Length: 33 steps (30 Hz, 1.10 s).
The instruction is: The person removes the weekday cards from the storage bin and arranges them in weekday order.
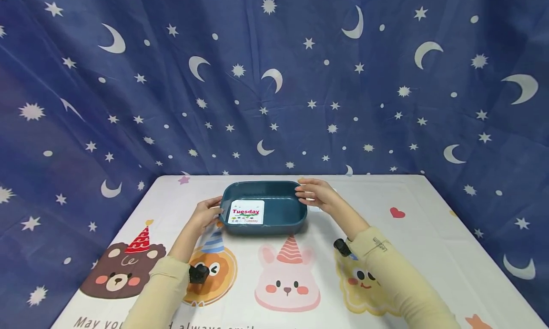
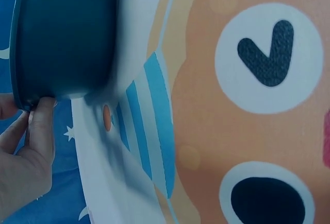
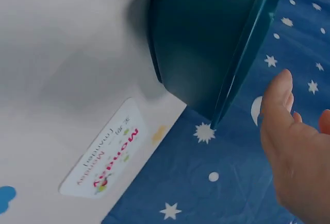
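Observation:
A dark teal plastic bin (image 1: pixel 283 210) sits on the table near its back edge. Inside it, toward the left end, lies a white card (image 1: pixel 246 212) printed "Tuesday". My left hand (image 1: pixel 206 215) pinches the rim at the bin's left end, thumb and fingertips meeting there in the left wrist view. At the opposite end my right hand (image 1: pixel 317 195) hovers by the rim, fingers extended; the right wrist view shows a gap between it and the bin. Another white card (image 3: pixel 105 154), printed "Monday", lies flat beside the bin, mostly hidden by my right hand in the head view.
A white tablecloth (image 1: pixel 429 252) with printed cartoon animals covers the table. Behind it hangs a blue curtain (image 1: pixel 300 138) with moons and stars, reaching down at the back edge. Black wrist cameras sit on both forearms.

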Motion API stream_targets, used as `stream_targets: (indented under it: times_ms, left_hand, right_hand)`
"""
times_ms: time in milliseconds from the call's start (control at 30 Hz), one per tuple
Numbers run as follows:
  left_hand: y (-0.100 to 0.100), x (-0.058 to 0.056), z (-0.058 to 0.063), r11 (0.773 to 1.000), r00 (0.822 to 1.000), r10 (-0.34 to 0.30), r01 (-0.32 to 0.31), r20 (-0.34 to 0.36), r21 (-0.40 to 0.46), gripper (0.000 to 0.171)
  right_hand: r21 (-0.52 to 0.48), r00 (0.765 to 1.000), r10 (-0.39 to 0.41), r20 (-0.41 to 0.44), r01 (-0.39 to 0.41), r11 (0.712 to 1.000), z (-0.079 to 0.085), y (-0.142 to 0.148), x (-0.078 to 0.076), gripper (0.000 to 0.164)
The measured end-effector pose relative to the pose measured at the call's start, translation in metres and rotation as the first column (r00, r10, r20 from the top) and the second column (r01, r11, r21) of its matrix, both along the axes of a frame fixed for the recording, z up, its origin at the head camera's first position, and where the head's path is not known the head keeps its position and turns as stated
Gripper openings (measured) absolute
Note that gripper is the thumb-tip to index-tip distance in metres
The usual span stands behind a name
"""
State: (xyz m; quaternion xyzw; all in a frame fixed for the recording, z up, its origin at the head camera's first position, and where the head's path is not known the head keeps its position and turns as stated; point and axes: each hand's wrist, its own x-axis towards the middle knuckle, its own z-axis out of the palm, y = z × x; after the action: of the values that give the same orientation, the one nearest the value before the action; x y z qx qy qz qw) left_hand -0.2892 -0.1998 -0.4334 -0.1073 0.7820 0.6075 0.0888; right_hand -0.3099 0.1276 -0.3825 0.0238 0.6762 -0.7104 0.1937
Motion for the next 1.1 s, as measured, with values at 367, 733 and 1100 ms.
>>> stream_targets:
  times_ms: [367, 733, 1100]
  left_hand:
    - [-0.001, 0.002, -0.002, 1.0, 1.0, 0.003, -0.003, 0.005, -0.006, 0.052]
    - [0.0, -0.001, -0.002, 1.0, 1.0, 0.006, -0.006, -0.003, 0.01, 0.052]
    - [0.0, 0.0, -0.002, 1.0, 1.0, 0.002, -0.002, -0.01, 0.02, 0.053]
  right_hand:
    - [0.074, 0.99, 0.14, 0.01, -0.141, 0.987, -0.005, -0.033, -0.007, 0.044]
    - [0.156, 0.976, 0.213, 0.054, -0.219, 0.963, -0.036, -0.058, -0.022, 0.039]
    - [0.183, 0.975, 0.193, 0.105, -0.21, 0.96, -0.031, -0.091, -0.008, 0.042]
